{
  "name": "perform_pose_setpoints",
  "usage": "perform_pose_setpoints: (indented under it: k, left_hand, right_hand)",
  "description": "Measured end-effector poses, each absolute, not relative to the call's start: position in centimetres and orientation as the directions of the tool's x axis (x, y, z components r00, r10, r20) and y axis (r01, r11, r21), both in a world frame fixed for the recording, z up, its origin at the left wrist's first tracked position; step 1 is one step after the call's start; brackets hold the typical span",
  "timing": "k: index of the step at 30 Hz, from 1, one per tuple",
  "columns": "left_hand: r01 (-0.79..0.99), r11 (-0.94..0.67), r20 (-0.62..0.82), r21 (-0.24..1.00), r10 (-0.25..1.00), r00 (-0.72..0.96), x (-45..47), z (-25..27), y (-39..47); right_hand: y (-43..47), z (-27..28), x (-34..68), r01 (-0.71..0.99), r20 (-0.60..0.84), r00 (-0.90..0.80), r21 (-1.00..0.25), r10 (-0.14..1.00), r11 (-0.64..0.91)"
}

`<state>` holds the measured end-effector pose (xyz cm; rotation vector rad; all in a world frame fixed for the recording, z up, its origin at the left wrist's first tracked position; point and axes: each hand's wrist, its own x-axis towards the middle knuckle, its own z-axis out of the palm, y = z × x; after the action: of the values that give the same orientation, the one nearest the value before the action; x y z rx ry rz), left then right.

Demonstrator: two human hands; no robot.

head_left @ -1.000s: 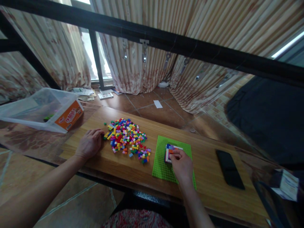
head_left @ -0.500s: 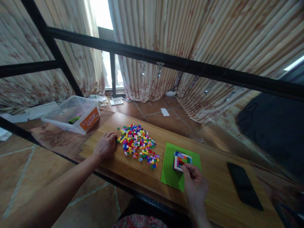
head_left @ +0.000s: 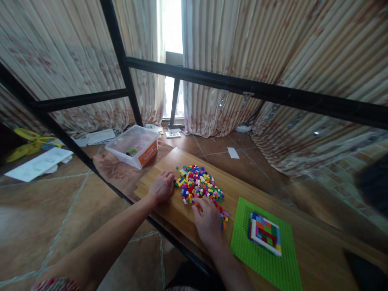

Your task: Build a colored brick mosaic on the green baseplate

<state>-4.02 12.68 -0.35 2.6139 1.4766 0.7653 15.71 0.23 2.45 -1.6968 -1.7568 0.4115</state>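
A pile of small coloured toy bricks (head_left: 198, 182) lies on a wooden board. At its left edge rests my left hand (head_left: 162, 186), fingers curled in; whatever they hold is hidden. My right hand (head_left: 207, 218) reaches over the near side of the pile with thumb and fingers bent together among the bricks. Something orange shows by its fingertips, too small to make out as held or loose. To the right is a green baseplate (head_left: 242, 238), bearing a square brick build (head_left: 266, 232) with a white border and a multicoloured inside. Neither hand touches it.
A clear plastic box (head_left: 133, 147) with an orange label stands beyond the board's left end. On the right of the board (head_left: 315, 246) lies a dark flat phone-like object (head_left: 363, 266). A black metal rail (head_left: 212, 79) crosses in front of the curtains.
My right hand has left the brick build on the baseplate and moved left to the brick pile. The view has swung left. My left hand stays beside the pile.
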Motion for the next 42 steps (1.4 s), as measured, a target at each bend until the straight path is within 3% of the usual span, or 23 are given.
perform_pose_setpoints:
  k: [8,21,27,32,35,38,40,42]
  left_hand:
    - [0.802,-0.528,0.386,0.277,0.826,0.411,-3.9,-0.3,12.6]
    - [0.778,-0.558,0.366,0.287,0.815,0.449,-3.8,-0.2,12.5]
    - [0.767,-0.569,0.378,0.297,0.808,0.453,-3.9,-0.1,12.3]
    - [0.768,-0.567,0.363,0.299,0.812,0.458,-4.0,-0.1,12.3]
    - [0.769,-0.568,0.357,0.293,0.811,0.463,-4.1,-0.1,12.4]
    - [0.763,-0.573,0.362,0.299,0.808,0.465,-4.1,0.1,12.4]
    - [0.759,-0.576,0.374,0.302,0.805,0.462,-4.1,0.1,12.4]
    - [0.758,-0.58,0.388,0.299,0.799,0.459,-4.1,0.2,12.4]
  right_hand:
    - [2.2,1.6,13.8,0.888,0.284,-0.058,-0.424,0.957,0.179]
    - [3.0,1.5,17.4,0.879,0.305,0.125,-0.475,0.944,0.037]
    - [8.5,2.9,14.8,0.895,0.288,-0.069,-0.404,0.955,0.187]
    - [11.4,3.2,13.7,0.918,0.176,-0.132,-0.349,0.976,0.187]
    - [11.4,3.5,13.6,0.887,0.167,-0.125,-0.424,0.978,0.186]
    - [10.1,4.1,13.9,0.742,0.233,-0.069,-0.638,0.97,0.206]
    - [8.5,4.5,14.3,0.482,0.19,0.012,-0.861,0.982,0.161]
    - [6.4,4.8,15.0,0.062,0.035,0.053,-0.998,0.998,0.032]
